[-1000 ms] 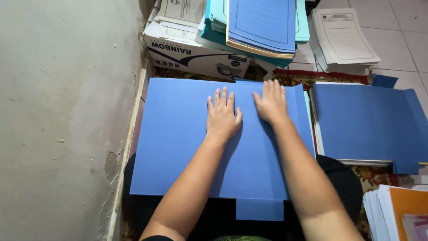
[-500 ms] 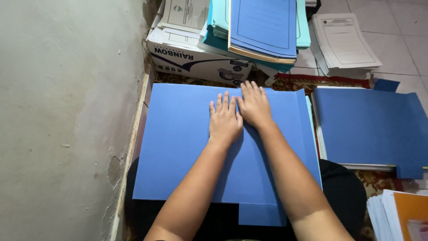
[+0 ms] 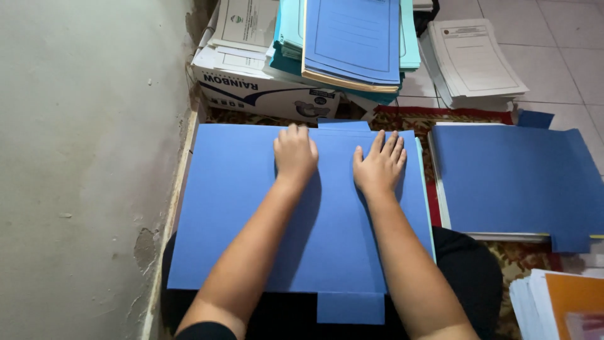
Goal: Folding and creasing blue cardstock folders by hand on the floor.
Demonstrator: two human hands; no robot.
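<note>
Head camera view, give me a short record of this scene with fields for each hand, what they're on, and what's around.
left hand: flat, palm down, near the far edge of the blue folder
right hand: fingers spread, pressed on the same folder
folder: open on the lap, small tab at the near edge
beside it: second blue folder on the right
ahead: cardboard box topped with stacked papers and a blue booklet
left side: grey wall

I see a tiled floor (image 3: 566,69) — a paper stack (image 3: 475,63), a cardboard box (image 3: 264,94) and a patterned rug (image 3: 440,116) lie on it.
</note>
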